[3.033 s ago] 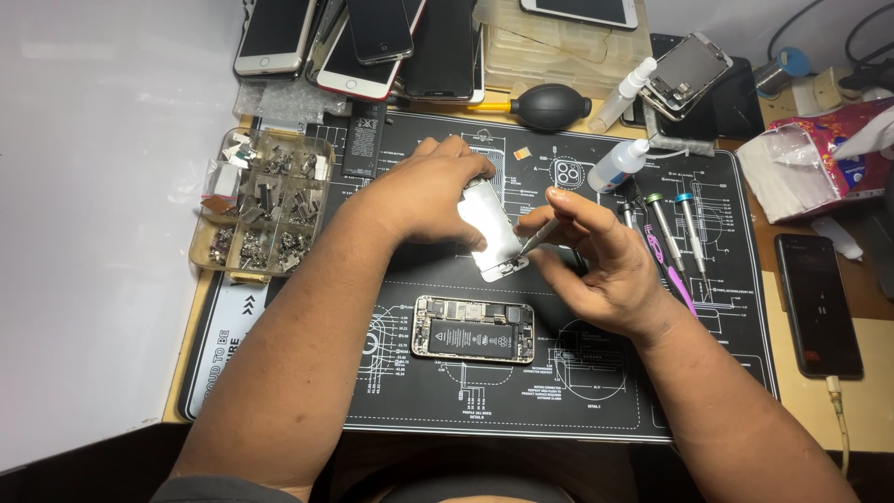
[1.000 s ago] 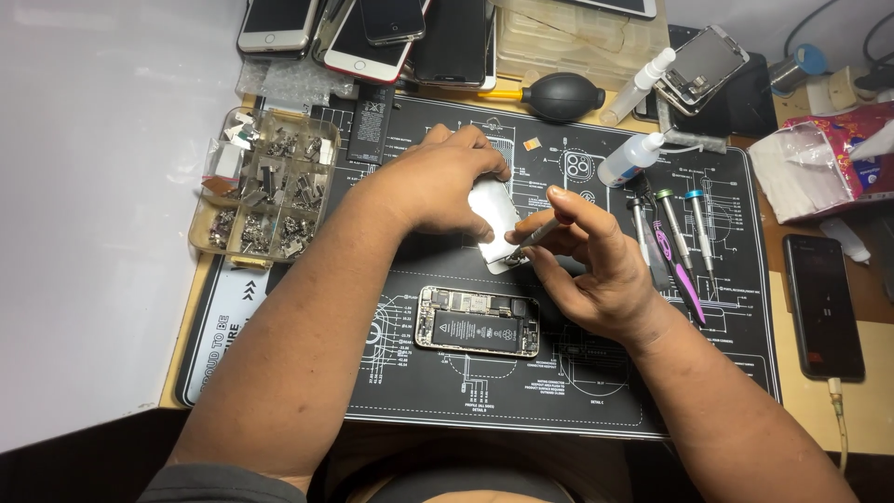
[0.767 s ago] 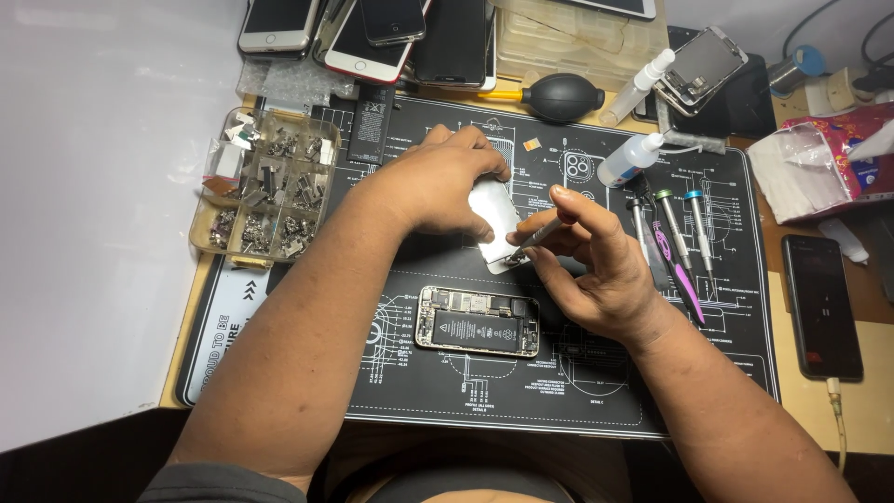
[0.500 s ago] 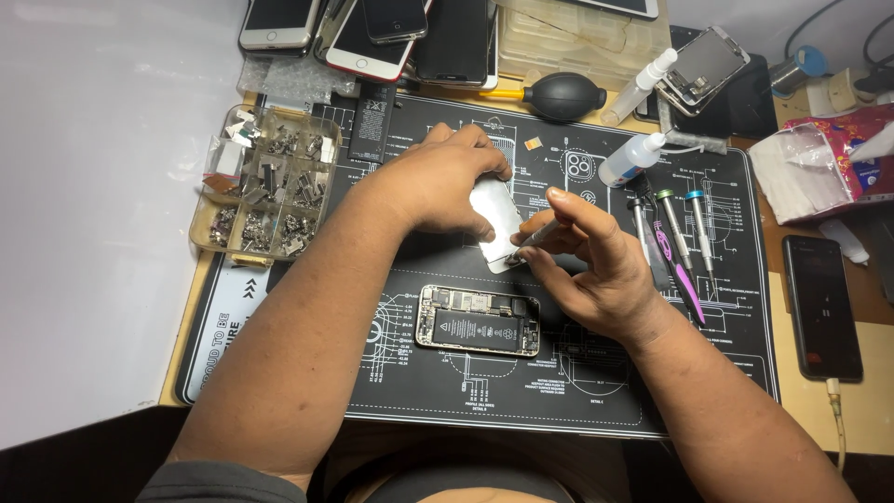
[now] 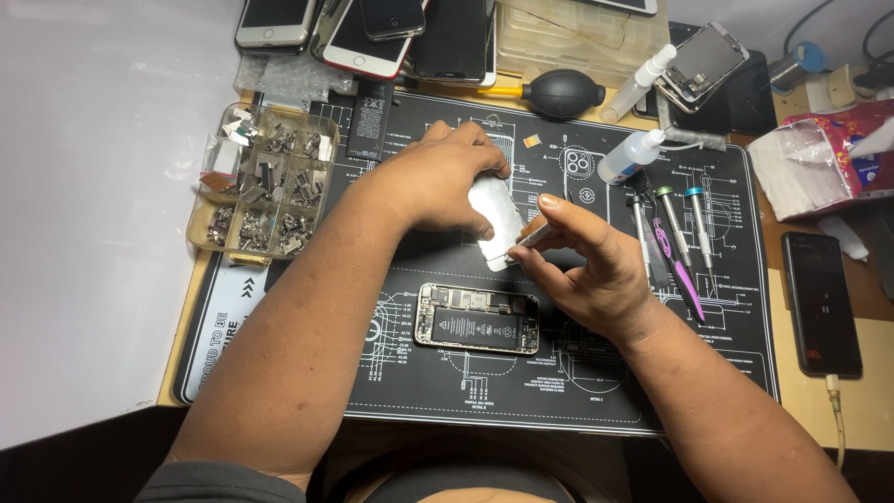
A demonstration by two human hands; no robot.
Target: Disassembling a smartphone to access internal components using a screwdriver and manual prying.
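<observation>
Here, left hand [image 5: 445, 182] gripping silver plate [image 5: 496, 220], right hand [image 5: 582, 270] pinching tweezers [image 5: 529, 237]

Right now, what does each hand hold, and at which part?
The left hand holds a silver metal plate by its upper end. The right hand pinches a thin tool between thumb and fingers, tip at the plate's lower edge.

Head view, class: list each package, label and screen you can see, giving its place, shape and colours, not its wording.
Black phone: right of the mat, dark screen, cable plugged in.
Stacked phones: top edge, dark screens, white and black frames.
Battery label: black rectangle inside the opened phone, mat centre.
Clear bag: right side, crumpled, pink and white.
Work mat: black, white line diagrams.
Parts box: left, clear, compartmented.
</observation>
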